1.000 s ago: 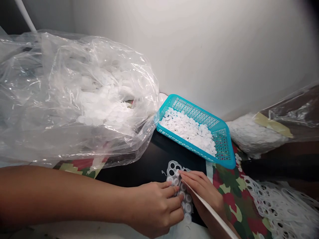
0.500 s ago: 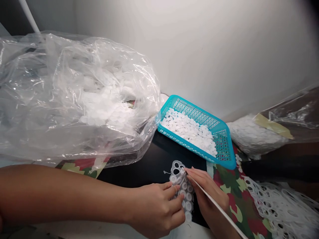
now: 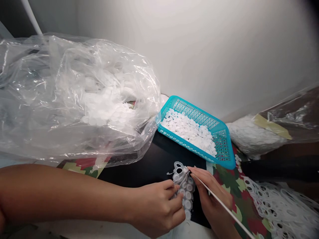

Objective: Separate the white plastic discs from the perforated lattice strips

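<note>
Hands at six o'clock: the left hand [image 3: 159, 207] pinches a white punched strip [image 3: 184, 187] over the black tabletop [image 3: 149, 166]; the right hand [image 3: 211, 196] grips a thin white stick [image 3: 224, 207], the teal basket [image 3: 224, 146] at one o'clock.

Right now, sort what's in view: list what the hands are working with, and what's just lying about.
In hand:
- left hand gripping the white punched strip
- right hand holding a thin white stick, tip at the strip
- teal basket of white discs

Lying about:
- big clear bag
- taped bag
- pile of emptied webbing
- camouflage cloth
</note>
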Demonstrator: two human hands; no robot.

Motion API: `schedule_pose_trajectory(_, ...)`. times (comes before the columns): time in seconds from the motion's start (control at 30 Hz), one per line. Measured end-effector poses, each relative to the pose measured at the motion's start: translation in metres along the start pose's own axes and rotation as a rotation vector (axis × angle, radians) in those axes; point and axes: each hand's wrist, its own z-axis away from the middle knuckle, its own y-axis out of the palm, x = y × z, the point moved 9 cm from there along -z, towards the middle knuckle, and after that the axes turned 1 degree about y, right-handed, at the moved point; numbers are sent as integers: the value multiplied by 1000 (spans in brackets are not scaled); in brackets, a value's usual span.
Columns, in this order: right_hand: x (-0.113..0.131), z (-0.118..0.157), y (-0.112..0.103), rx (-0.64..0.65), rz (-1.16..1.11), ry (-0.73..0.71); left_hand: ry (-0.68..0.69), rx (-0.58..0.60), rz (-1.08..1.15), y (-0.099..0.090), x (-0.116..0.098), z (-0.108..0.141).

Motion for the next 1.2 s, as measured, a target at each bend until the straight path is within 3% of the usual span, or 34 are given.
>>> schedule_pose_trajectory(0.13, -3, 4, 2, 25, -41, 11, -22, 0, 21, -3, 2, -2)
schedule_pose_trajectory(0.27, -6, 7, 10, 98, -93, 7, -65, 79, 86, -3, 7, -4)
schedule_pose_trajectory(0.5, -6, 7, 13, 148, -108, 5, -285, 117, -39, -9, 24, 0)
schedule_pose_trajectory(0.7, -1, 7, 14, 165, -98, -27, -312, 168, 12, -3, 26, 1)
schedule_pose_trajectory(0.9, 3, 10, 5, 86, -52, -69, -283, 191, 45, 1, 23, 1)
schedule_pose_trajectory(1.2, 3, 15, 2, 71, -14, -34, -234, 162, 18, 1, 17, -2)
